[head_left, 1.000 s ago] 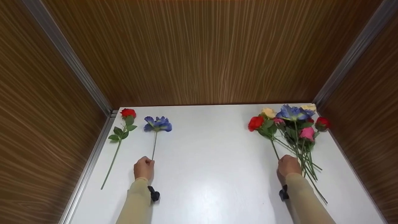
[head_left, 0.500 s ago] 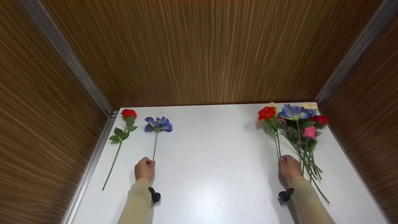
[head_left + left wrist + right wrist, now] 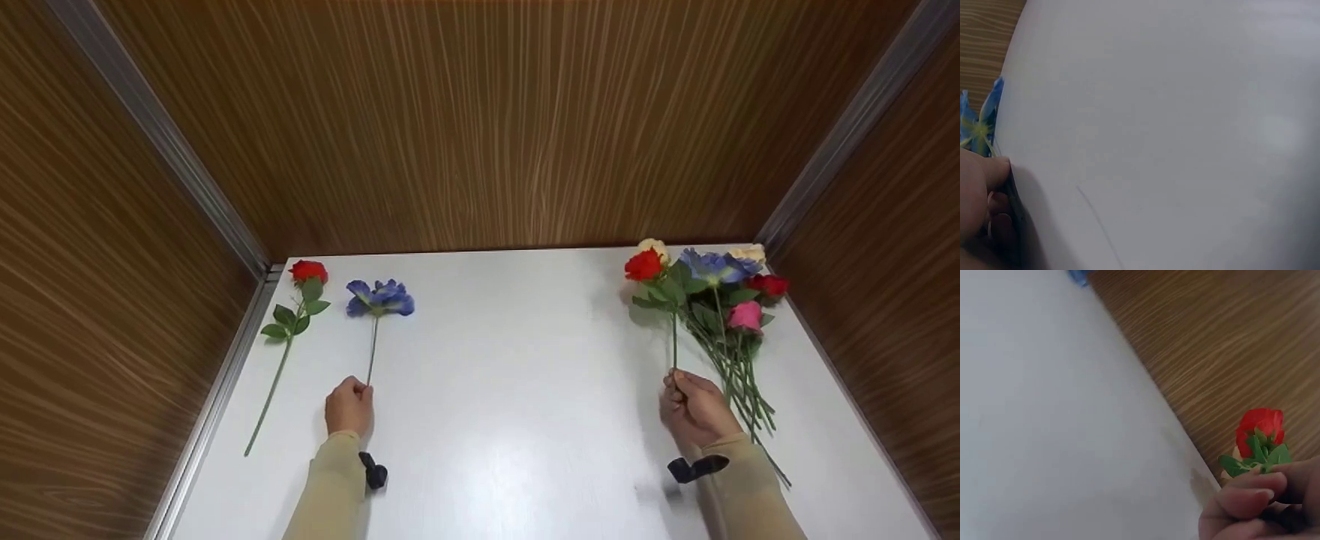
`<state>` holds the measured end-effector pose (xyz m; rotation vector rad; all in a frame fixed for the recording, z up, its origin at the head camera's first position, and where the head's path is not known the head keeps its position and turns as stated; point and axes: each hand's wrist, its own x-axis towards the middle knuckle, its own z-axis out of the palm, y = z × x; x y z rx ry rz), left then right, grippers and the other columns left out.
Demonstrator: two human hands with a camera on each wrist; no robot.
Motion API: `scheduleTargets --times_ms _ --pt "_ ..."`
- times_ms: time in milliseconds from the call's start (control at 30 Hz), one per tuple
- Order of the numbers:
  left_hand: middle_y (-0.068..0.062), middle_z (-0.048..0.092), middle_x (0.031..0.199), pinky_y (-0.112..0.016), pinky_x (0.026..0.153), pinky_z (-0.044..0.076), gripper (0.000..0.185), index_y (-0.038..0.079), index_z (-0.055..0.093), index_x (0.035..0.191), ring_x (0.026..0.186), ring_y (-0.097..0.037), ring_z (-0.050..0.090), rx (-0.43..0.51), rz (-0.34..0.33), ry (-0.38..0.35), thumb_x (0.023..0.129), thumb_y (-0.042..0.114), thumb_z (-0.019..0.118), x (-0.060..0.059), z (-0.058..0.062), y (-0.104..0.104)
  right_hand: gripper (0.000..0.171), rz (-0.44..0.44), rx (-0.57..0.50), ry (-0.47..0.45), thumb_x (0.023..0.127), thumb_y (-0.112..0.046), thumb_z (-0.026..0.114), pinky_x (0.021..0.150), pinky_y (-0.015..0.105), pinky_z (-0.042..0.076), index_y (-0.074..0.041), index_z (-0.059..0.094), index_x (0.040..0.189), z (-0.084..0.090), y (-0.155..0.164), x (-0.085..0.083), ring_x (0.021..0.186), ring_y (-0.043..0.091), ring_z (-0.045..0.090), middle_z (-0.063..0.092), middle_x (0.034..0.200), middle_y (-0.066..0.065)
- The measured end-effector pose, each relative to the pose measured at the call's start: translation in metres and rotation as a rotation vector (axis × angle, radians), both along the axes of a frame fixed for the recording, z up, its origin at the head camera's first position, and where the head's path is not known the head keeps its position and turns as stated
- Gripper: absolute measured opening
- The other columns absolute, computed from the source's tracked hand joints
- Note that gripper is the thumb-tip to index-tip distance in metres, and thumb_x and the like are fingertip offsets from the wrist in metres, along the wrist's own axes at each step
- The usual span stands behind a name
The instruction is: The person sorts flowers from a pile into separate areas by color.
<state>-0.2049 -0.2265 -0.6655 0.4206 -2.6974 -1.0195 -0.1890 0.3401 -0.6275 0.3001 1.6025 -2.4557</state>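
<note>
Flowers lie on a white table walled on three sides by wood-grain panels. At the near left, the person's left hand has its fingers curled around the bottom end of a blue flower, whose stem runs straight back across the table to the bloom lying flat; the left wrist view shows fingertips closed on the stem with the blue petals just beyond. A red rose with green leaves lies just left of it, untouched, near the table's left edge. At the near right, the right hand pinches the stem of a second red rose, its head raised at the left side of a bunch of flowers resting by the right wall.
</note>
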Motion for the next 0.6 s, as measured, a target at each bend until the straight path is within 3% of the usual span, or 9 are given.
scheduleTargets --times_ms 133,233,433,600 --pt "-0.008 0.062 0.074 -0.04 0.067 0.045 0.011 0.005 0.062 0.081 0.072 -0.025 0.058 0.0 0.005 -0.012 0.09 0.008 0.066 0.001 0.002 0.002 0.031 0.077 -0.431 0.028 0.107 -0.012 0.025 0.059 0.021 0.032 0.0 0.053 0.1 -0.004 -0.001 -0.001 0.067 0.011 0.041 0.052 0.087 0.005" --pt "-0.007 0.061 0.074 -0.04 0.067 0.045 0.011 0.005 0.062 0.08 0.071 -0.025 0.058 0.0 0.01 -0.006 0.09 0.008 0.066 0.002 0.003 0.004 0.034 0.156 -0.646 0.0 0.107 -0.011 0.022 0.063 0.024 0.032 0.002 0.053 0.101 -0.009 -0.003 -0.002 0.07 0.013 0.041 0.052 0.09 0.008" --pt "-0.011 0.063 0.079 -0.044 0.07 0.047 0.008 0.001 0.063 0.088 0.076 -0.028 0.06 -0.004 -0.008 0.0 0.089 0.008 0.066 0.002 0.005 0.006 0.034 0.26 -0.783 -0.013 0.107 -0.011 0.02 0.066 0.025 0.029 0.001 0.051 0.104 -0.011 -0.01 -0.005 0.071 0.013 0.032 0.05 0.092 0.008" --pt "-0.013 0.063 0.081 -0.045 0.074 0.047 0.024 -0.004 0.062 0.105 0.078 -0.029 0.06 0.04 -0.002 -0.033 0.09 0.014 0.066 0.002 0.007 0.007 0.04 0.37 -0.931 0.065 0.107 -0.014 0.01 0.067 0.026 0.025 0.001 0.047 0.109 -0.008 -0.011 -0.009 0.072 0.013 0.026 0.049 0.095 0.009"
